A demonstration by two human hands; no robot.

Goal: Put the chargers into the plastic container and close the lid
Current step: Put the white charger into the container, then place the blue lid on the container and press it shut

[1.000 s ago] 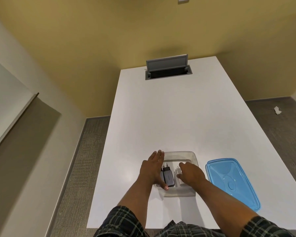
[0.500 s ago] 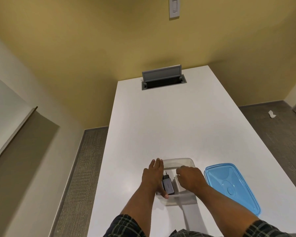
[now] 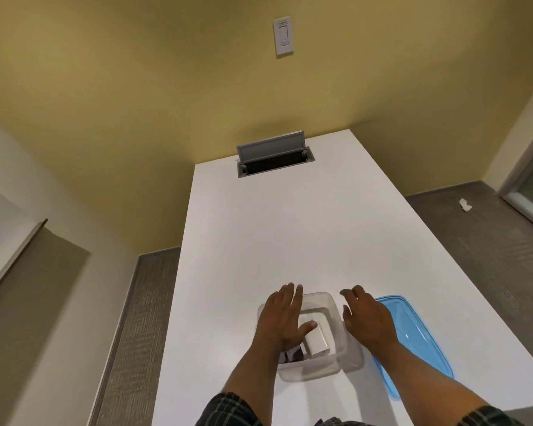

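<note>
A clear plastic container (image 3: 326,299) stands near the front of the white table (image 3: 290,235). Inside it lie a white charger (image 3: 318,343) and a dark charger (image 3: 293,355), the dark one mostly hidden under my palm. My left hand (image 3: 282,318) lies flat over the container's left side, fingers spread, thumb touching the white charger. My right hand (image 3: 366,321) hovers open just right of the container, over the left edge of the blue lid (image 3: 413,336). The lid lies flat on the table beside the container.
At the table's far end a grey cable hatch (image 3: 273,155) stands open. A light switch (image 3: 282,35) is on the yellow wall. Grey carpet flanks the table, with a scrap of white paper (image 3: 465,205) on the right.
My right hand has left the container, leaving the white charger inside, and moved right toward the blue lid. My left hand stays on the container. The camera has tilted up.
</note>
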